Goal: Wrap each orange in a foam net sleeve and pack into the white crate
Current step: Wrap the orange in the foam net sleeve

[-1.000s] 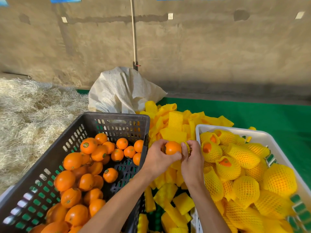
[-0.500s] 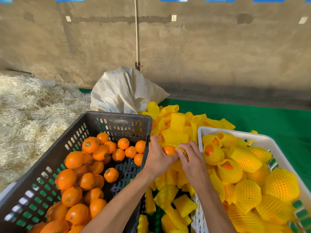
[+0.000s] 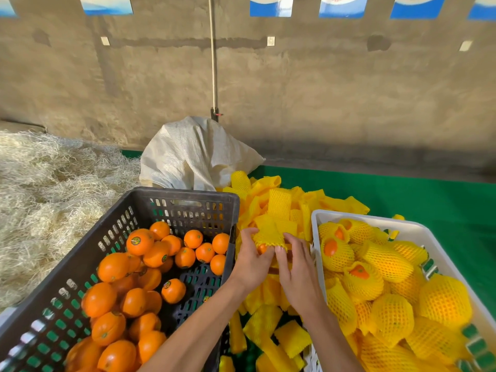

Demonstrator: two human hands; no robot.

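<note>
My left hand point(image 3: 251, 260) grips an orange point(image 3: 262, 248) that is mostly covered by a yellow foam net sleeve point(image 3: 268, 232). My right hand point(image 3: 295, 269) pinches the sleeve's lower edge with its fingertips. Both hands meet over the pile of loose yellow sleeves point(image 3: 281, 202), between the two crates. The black crate point(image 3: 185, 200) on the left holds several bare oranges point(image 3: 139, 241). The white crate point(image 3: 375, 220) on the right holds several wrapped oranges point(image 3: 386, 261).
A white woven sack point(image 3: 196, 154) stands behind the black crate. Straw-like packing fibre point(image 3: 48, 189) covers the floor on the left. Green matting point(image 3: 429, 200) lies beyond the white crate. A pole point(image 3: 213, 55) stands against the concrete wall.
The orange, bare and fully visible a second ago, is now nearly hidden under the sleeve drawn down over it. Both hands have stayed together at the same spot.
</note>
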